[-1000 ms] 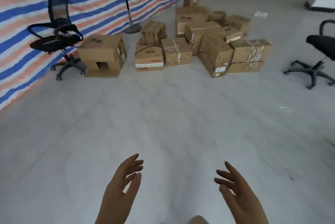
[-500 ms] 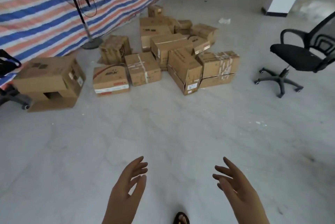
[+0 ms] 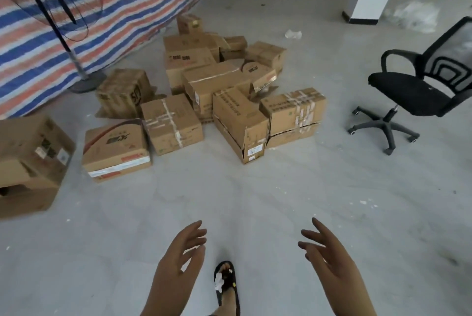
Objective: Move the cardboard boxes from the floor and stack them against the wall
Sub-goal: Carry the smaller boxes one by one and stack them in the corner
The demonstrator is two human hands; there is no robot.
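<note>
Both hands empty, left hand (image 3: 178,267) and right hand (image 3: 329,262) spread loose. Cardboard boxes (image 3: 229,101) clustered at 12 o'clock on the floor. They look stiff, maybe heavy, so I'd grab under opposite bottom edges.

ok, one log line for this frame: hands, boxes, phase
phase: approach | left hand: open, empty | right hand: open, empty | cardboard boxes: clustered on floor, untouched | office chair: right of boxes

Bare storeroom: boxes (image 3: 240,121), tarp wall (image 3: 132,1), concrete floor (image 3: 306,200).
</note>
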